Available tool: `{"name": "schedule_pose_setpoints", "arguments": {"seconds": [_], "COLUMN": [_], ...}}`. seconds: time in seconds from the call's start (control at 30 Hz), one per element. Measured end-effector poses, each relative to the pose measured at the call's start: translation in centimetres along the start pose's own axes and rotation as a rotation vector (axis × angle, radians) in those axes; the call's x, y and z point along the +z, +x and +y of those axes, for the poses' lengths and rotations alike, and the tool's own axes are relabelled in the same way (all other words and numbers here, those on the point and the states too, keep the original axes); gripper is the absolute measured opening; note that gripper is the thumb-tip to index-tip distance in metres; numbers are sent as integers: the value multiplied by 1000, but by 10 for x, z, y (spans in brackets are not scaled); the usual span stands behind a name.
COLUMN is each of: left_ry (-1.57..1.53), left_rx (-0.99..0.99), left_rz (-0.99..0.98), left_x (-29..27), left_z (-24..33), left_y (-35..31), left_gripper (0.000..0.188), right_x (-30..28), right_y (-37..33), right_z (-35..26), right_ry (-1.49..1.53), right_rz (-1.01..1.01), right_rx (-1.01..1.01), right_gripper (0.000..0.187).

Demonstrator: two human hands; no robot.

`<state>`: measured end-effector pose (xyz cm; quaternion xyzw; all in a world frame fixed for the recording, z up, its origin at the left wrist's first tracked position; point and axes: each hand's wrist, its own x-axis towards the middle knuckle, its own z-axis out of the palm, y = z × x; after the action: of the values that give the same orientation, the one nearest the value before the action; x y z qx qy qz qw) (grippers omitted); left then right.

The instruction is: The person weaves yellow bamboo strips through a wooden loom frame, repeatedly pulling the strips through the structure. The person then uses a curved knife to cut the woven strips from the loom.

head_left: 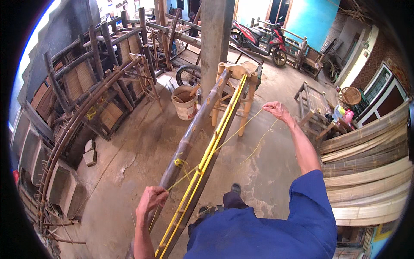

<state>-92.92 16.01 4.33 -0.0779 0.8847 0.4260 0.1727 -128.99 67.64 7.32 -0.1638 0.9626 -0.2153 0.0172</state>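
Observation:
A thin yellow-green strand [238, 131] runs taut between my two hands. My left hand [153, 199] is closed on its near end, beside a thick dark bamboo pole [186, 146]. Higher up and out to the right, my right hand [278, 111] pinches the far end, and a loose tail dangles below it. Midway, the strand crosses bright yellow strips [210, 152] lying lengthwise along a second dark pole [188, 210]. A small yellow knot [178, 162] sits around the thick pole. Both poles slope away from me to a light bamboo trestle [244, 103].
A concrete post [214, 41] rises behind the trestle, with a whitish bucket [185, 103] on its left. Dark bamboo frames [92, 64] crowd the left side. To the right are a low bamboo bench [311, 101] and stacked bamboo slats [366, 172]. A red motorbike [261, 39] stands farther back.

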Motion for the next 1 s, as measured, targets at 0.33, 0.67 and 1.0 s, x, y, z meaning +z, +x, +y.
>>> {"name": "schedule_pose_setpoints", "arguments": {"seconds": [0.33,0.67,1.0], "left_ry": [-195,-287,-822], "left_rx": [-125,-429,-557], "left_rz": [145,316,548], "left_x": [57,91,118], "left_z": [79,110,83], "left_y": [95,155,164], "left_gripper": [17,28,33], "right_x": [-4,35,144], "right_y": [259,399,359], "right_z": [108,164,203], "right_ry": [72,107,708], "right_rz": [24,173,396], "right_rx": [-220,-139,113], "right_gripper": [26,27,29]}}
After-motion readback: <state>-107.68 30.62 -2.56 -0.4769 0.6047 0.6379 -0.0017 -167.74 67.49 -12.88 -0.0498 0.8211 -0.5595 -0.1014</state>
